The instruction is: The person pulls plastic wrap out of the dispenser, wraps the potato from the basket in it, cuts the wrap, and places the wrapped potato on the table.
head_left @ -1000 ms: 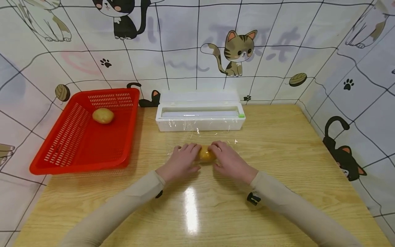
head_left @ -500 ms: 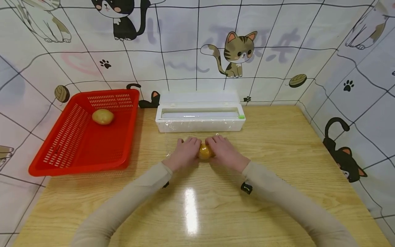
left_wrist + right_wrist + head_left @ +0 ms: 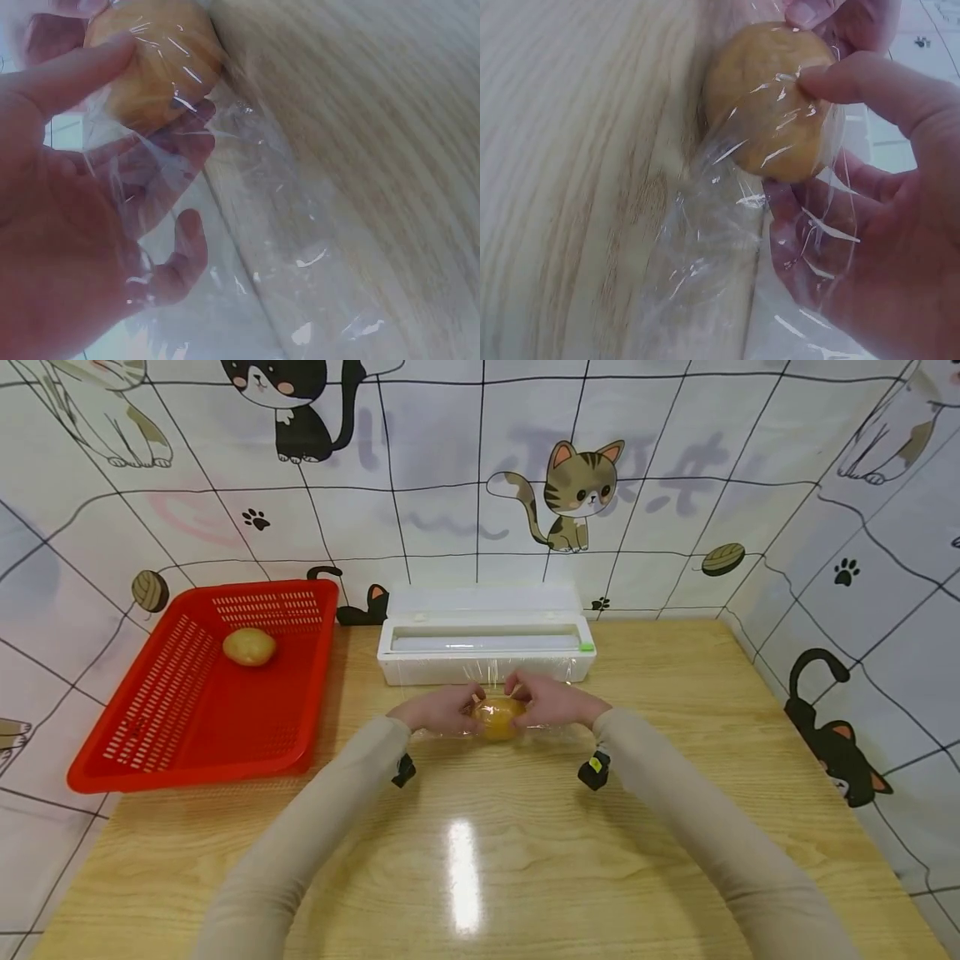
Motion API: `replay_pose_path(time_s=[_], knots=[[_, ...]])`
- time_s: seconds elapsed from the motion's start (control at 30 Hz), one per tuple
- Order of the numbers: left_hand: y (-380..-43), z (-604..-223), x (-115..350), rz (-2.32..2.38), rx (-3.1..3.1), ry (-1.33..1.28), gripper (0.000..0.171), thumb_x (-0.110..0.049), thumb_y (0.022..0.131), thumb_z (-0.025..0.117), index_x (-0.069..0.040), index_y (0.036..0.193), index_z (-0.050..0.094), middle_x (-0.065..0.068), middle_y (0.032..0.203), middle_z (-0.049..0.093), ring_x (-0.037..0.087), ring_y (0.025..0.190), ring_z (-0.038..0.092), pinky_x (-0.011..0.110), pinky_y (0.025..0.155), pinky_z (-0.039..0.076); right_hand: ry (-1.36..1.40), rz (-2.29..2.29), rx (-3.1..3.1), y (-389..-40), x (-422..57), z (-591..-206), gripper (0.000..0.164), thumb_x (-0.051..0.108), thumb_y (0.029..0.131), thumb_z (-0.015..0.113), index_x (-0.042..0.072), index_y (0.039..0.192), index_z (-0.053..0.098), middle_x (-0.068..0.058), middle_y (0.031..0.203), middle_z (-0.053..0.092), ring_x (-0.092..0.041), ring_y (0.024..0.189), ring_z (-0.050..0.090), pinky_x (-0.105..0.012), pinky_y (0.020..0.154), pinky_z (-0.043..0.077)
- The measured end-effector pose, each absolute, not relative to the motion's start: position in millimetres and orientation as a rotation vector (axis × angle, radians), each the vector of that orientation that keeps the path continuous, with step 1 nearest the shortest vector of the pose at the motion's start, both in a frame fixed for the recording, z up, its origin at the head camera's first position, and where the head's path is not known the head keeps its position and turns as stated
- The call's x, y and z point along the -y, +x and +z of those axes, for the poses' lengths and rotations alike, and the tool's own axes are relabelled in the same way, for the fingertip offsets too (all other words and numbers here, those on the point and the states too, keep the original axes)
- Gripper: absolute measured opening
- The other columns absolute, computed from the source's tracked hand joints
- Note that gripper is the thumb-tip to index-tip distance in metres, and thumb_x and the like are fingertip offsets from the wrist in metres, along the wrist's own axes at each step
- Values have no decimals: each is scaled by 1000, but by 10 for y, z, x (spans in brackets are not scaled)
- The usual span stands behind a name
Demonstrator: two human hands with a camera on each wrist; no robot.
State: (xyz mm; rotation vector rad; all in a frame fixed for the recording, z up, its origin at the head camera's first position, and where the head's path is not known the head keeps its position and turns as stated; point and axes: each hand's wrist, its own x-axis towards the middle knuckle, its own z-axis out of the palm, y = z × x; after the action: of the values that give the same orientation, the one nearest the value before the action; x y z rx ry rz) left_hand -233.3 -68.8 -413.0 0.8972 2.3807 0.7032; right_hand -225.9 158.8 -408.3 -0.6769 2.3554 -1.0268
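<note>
A yellow-brown potato (image 3: 497,718) with clear cling film around it sits between the two hands, just in front of the white box. My left hand (image 3: 442,708) grips its left end, thumb (image 3: 94,71) on the near side and fingers behind. My right hand (image 3: 558,702) holds the right end the same way, its thumb (image 3: 855,79) pressing on the film. Loose cling film (image 3: 300,202) spreads out past the potato on both sides and over the fingers. In the right wrist view, the wrinkled film (image 3: 697,277) hangs close over the wooden table.
A white cling film box (image 3: 483,673) with its lid up stands behind the hands, a film roll (image 3: 487,643) inside. At left, a red plastic basket (image 3: 225,718) holds another potato (image 3: 249,647). A cat-patterned tile-print sheet (image 3: 450,518) backs the wooden table (image 3: 637,860).
Both hands have moved forward with the potato, closer to the box. The wrists have turned, so the thumbs now lie on the near side and more of the potato shows.
</note>
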Motion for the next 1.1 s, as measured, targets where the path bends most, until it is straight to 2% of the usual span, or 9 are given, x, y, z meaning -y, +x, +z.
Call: replay_pose_path(time_s=[0.13, 0.27, 0.37, 0.5, 0.6, 0.67, 0.83, 0.97, 1.1], knots=[[-2382, -4085, 719, 786, -2311, 883, 42, -15, 94, 64, 6, 125, 45, 19, 114, 58, 28, 103, 56, 37, 88, 46, -651, -1074, -2341, -2331, -1619, -4129, 42, 10, 82, 73, 1, 115, 49, -22, 128, 55, -36, 120, 52, -42, 97, 44], [-2443, -4087, 741, 744, -2325, 924, 42, -17, 96, 60, 7, 128, 47, 20, 117, 59, 28, 104, 57, 37, 89, 47, -679, -1058, -2396, -2349, -1640, -4156, 38, 12, 84, 70, -1, 117, 54, -19, 123, 57, -34, 113, 55, -42, 95, 45], [-2458, -4098, 731, 588, -2431, 934, 44, -24, 97, 58, 2, 132, 48, 17, 117, 56, 28, 106, 51, 42, 93, 43, -750, -942, -2523, -2336, -1647, -4183, 39, 17, 87, 69, -1, 119, 58, -19, 120, 56, -32, 109, 55, -42, 93, 46], [-2440, -4141, 697, 478, -2602, 902, 50, -29, 97, 60, -7, 138, 43, 17, 129, 45, 31, 120, 40, 53, 97, 34, -855, -739, -2703, -2303, -1637, -4215, 43, 26, 90, 66, -1, 123, 61, -19, 120, 52, -32, 111, 49, -45, 94, 42], [-2432, -4191, 676, 494, -2689, 926, 48, -27, 96, 61, -12, 137, 42, 14, 135, 42, 31, 124, 38, 57, 98, 30, -918, -631, -2788, -2281, -1615, -4222, 43, 28, 92, 63, -3, 123, 61, -18, 118, 54, -30, 109, 49, -44, 94, 41], [-2428, -4214, 674, 508, -2711, 962, 42, -25, 96, 61, -15, 134, 45, 11, 135, 44, 31, 124, 40, 59, 97, 29, -947, -564, -2829, -2273, -1600, -4220, 43, 29, 94, 60, -4, 122, 61, -16, 117, 56, -30, 108, 50, -45, 93, 41], [-2423, -4256, 682, 548, -2706, 1006, 36, -21, 98, 58, -9, 131, 49, 9, 133, 51, 27, 124, 45, 65, 96, 29, -932, -506, -2865, -2276, -1588, -4229, 44, 31, 96, 57, -1, 126, 57, -14, 117, 59, -30, 111, 52, -49, 93, 41], [-2424, -4270, 691, 516, -2720, 975, 34, -20, 100, 55, -6, 130, 49, 11, 129, 52, 27, 121, 47, 63, 94, 32, -896, -581, -2853, -2292, -1603, -4255, 42, 32, 96, 56, 2, 126, 53, -12, 115, 61, -29, 109, 54, -48, 94, 41], [-2413, -4269, 688, 482, -2725, 933, 36, -24, 100, 54, -5, 130, 49, 11, 128, 52, 26, 120, 47, 61, 93, 32, -897, -625, -2849, -2300, -1620, -4269, 39, 36, 97, 55, 5, 121, 56, -10, 116, 62, -27, 110, 54, -47, 96, 39]])
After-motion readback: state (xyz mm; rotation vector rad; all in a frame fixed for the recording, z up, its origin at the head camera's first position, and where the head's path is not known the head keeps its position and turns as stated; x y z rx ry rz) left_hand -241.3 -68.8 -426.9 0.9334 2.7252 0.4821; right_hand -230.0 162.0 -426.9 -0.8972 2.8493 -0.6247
